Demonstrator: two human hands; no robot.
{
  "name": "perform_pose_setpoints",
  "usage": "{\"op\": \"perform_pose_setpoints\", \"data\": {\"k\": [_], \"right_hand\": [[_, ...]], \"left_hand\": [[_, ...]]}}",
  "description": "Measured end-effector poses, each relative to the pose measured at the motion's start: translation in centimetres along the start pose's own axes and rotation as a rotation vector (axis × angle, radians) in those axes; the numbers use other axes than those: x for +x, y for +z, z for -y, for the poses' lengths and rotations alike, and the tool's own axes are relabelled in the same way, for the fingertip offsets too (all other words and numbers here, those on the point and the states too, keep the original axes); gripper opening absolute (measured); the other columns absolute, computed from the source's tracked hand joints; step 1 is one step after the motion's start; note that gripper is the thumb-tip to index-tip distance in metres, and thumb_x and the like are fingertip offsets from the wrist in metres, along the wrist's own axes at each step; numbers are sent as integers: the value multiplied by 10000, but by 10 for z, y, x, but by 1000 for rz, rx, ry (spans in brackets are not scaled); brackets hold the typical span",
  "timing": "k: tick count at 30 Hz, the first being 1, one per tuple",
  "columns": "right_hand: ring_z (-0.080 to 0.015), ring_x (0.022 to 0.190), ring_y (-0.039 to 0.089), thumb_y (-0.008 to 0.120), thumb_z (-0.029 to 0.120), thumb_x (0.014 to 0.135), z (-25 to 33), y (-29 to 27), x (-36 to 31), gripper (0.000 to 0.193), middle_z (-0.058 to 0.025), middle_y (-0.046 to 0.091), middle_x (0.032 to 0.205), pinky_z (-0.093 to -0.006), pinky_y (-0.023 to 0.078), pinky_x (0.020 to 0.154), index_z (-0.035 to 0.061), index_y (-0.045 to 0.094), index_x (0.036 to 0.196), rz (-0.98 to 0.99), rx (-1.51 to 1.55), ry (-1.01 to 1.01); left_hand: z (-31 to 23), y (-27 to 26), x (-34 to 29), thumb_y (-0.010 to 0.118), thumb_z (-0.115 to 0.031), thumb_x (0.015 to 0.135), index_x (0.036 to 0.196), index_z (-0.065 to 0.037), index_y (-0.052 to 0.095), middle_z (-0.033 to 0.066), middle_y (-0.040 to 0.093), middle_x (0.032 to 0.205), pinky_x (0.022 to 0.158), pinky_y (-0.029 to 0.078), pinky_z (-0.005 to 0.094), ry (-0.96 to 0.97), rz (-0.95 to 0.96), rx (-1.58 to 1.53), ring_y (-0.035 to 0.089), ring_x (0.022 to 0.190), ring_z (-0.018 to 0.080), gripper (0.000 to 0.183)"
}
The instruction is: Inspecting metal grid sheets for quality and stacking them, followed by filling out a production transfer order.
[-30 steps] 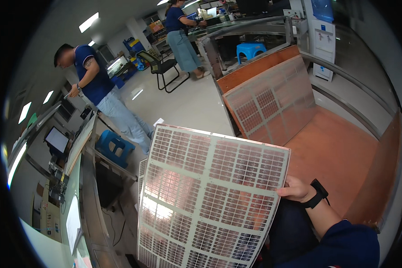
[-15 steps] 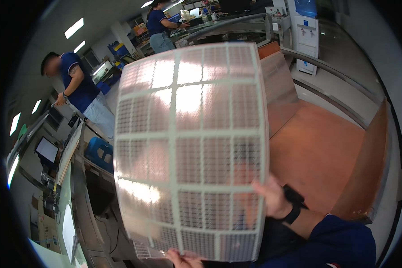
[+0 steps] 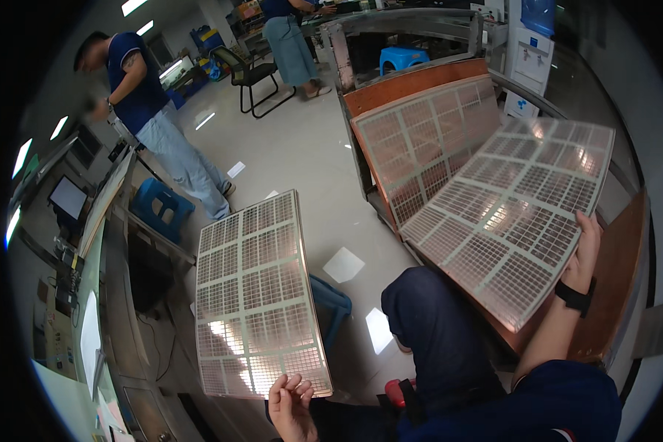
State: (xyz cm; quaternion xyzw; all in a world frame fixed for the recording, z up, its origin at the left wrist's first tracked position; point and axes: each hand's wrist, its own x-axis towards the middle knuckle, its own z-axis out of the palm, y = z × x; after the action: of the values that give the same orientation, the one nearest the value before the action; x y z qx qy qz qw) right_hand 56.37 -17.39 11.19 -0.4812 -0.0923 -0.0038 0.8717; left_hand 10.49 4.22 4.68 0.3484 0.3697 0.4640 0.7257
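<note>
My right hand (image 3: 583, 254) grips the right edge of a thin copper-coloured panel (image 3: 519, 202) with a pale green grid. The panel is tilted above an orange-brown open bin on the right. Another panel of the same pattern (image 3: 427, 140) leans against the bin's back board. A stack of like panels (image 3: 261, 283) lies to the left, with a blue stool (image 3: 328, 302) partly showing behind its right side. My left hand (image 3: 292, 405) is at the stack's lower edge, fingers curled and slightly apart, with nothing seen in them.
The bin's brown side wall (image 3: 619, 272) rises at the right, near a water dispenser (image 3: 530, 66). A workbench (image 3: 114, 295) runs along the left, with a blue stool (image 3: 162, 210) beside it. One co-worker (image 3: 144, 103) stands at left, another (image 3: 291, 40) at the back.
The panel, held up before me by both hands, has swung right over the bin in my right hand. My left hand has let go of it. The stack and the leaning panel have come into view.
</note>
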Motion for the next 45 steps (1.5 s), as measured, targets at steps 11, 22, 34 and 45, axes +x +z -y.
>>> {"op": "perform_pose_setpoints", "data": {"k": [11, 22, 34, 45], "right_hand": [[-221, 1031, 520, 470, 101, 872, -114, 20, 73, 435, -111, 522, 1163, -328, 422, 871, -4, 397, 1288, -113, -189, 91], [-221, 1129, 503, 509, 277, 914, -191, 199, -21, 543, -162, 432, 1312, -317, 432, 885, 48, 315, 1367, 851, -347, 194], [-168, 939, 589, 436, 188, 941, -233, 185, -225, 420, -133, 568, 1137, -267, 491, 764, 29, 373, 1325, 1430, -550, 970], [-65, 687, 558, 475, 189, 926, -251, 155, -215, 214, -21, 586, 810, -199, 465, 589, 1, 555, 992, 1048, -436, 962]], "left_hand": [[-15, -67, -1, 465, -211, 937, 1221, -1, 453, 152, 551, 1160, 876, 459, 360, 91, -206, 109, 545, 1041, 252, 354], [-35, -183, 80, 461, -97, 919, 1118, 31, 530, 79, 570, 1061, 869, 404, 263, 545, -644, 898, 532, 977, 152, 247], [-42, -229, 145, 494, -98, 851, 1191, 47, 483, 218, 482, 1211, 944, 375, 392, 316, -836, 1558, 456, 1118, 359, 370], [-30, -150, 66, 496, -141, 865, 1062, 38, 579, 216, 481, 1187, 940, 367, 412, 266, -744, 1720, 444, 1121, 357, 278]]}}
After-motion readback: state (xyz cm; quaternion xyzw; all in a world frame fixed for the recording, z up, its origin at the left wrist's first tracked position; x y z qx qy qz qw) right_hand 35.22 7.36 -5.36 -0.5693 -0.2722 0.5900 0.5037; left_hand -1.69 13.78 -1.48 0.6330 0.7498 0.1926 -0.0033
